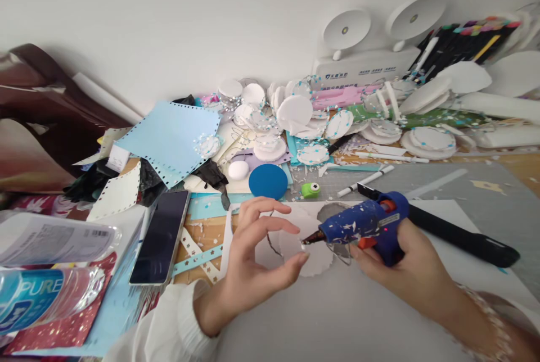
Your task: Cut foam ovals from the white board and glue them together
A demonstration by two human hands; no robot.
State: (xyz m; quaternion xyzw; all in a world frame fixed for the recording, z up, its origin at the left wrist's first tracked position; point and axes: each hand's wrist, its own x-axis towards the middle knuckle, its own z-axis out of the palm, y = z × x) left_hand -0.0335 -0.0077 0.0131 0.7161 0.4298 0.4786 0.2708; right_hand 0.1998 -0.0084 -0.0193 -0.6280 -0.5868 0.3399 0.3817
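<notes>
My right hand [400,266] grips a blue hot glue gun [358,221] with an orange trigger. Its dark nozzle points left, into the gap between the thumb and fingers of my left hand [261,249]. That hand is open, thumb and forefinger apart. A tiny white bit shows at the nozzle tip; whether it is glue I cannot tell. Below the nozzle lies a white scalloped paper disc [314,261] on white paper [261,328]. A dark curved wire or cord [273,243] shows beside my left fingers, and a thin wire loop [342,255] lies under the gun.
A green paper punch [311,190], a blue disc [268,181] and many white discs with blue-beaded wire [295,114] lie behind. A phone [160,238] and a water bottle [46,294] are left. A black bar-shaped tool [464,235] lies right, below an emergency light [367,64].
</notes>
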